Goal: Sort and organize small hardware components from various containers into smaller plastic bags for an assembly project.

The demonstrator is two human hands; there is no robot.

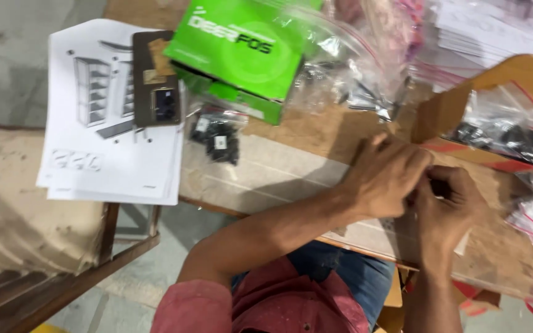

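Clear plastic, seemingly a small bag [462,242], is pinched between the 2 hands above the wooden table [316,132]; most of it is hidden by the fingers. The left hand [387,176] is curled over it, and the right hand [448,200] is closed against it from below. Just beyond, a cardboard box [464,102] of bagged black parts is seen. Farther left lie a green box [248,46], a phone [155,80] and printed sheets [103,154].

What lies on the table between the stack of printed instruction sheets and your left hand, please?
In the head view, a small clear bag of black parts lies between the instruction sheets and the left hand; beyond it is worn table surface.
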